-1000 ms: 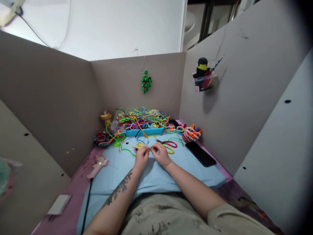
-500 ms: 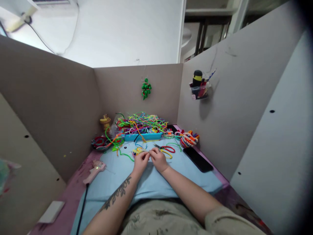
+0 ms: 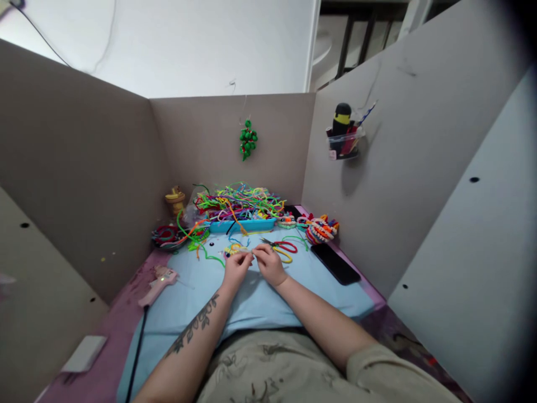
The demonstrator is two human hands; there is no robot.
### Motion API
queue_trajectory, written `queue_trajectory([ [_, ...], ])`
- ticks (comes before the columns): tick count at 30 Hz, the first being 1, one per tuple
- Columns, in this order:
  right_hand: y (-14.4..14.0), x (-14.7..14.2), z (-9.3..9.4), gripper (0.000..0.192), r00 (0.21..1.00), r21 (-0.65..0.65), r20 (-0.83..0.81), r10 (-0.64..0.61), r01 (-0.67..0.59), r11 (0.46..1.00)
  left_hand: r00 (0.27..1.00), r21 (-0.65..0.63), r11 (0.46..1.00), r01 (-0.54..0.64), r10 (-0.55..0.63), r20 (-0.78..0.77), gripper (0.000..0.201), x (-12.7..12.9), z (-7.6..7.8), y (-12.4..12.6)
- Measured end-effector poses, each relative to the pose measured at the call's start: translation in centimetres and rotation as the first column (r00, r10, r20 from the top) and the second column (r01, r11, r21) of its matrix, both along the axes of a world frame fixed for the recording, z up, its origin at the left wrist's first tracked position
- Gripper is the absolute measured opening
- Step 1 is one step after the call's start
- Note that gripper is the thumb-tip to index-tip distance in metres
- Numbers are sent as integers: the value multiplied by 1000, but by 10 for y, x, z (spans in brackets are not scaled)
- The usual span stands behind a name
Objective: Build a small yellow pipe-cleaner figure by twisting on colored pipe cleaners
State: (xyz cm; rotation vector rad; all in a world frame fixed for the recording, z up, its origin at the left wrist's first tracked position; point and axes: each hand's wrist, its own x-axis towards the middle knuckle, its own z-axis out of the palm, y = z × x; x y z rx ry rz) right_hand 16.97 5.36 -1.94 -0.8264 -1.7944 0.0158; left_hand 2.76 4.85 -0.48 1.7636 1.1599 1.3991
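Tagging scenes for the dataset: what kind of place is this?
Likely a partitioned craft workstation: grey divider panels on three sides, a blue tray heaped with pipe cleaners, a glue gun and scissors on the blue mat.

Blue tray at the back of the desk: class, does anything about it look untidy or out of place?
Yes. The blue tray is overfilled: its tangle of coloured cords heaps above the rim, and green and orange strands trail out onto the light blue mat.

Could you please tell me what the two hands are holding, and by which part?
Both hands, left hand and right hand, pinch a small yellowish craft piece between their fingertips; which part cannot be told.
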Motion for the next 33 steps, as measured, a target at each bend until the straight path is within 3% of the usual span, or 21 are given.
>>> queue_trajectory([
  [5,1,-2,0,24,997,-10,-64,35,-36,999,1000,-15,999,-28,28,-8,32,1,-2,3],
  [12,-1,-3,4,23,997,-58,-75,29,-34,998,988,131,988,-83,99,-123,30,1,0,2],
  [19,-5,-3,8,18,994,-106,-90,63,-72,992,988,230,972,-46,79,-136,17,-2,-5,6],
  [33,-1,1,7,20,995,-89,-93,40,-48,995,996,103,995,7,3,-93,19,0,-4,8],
])
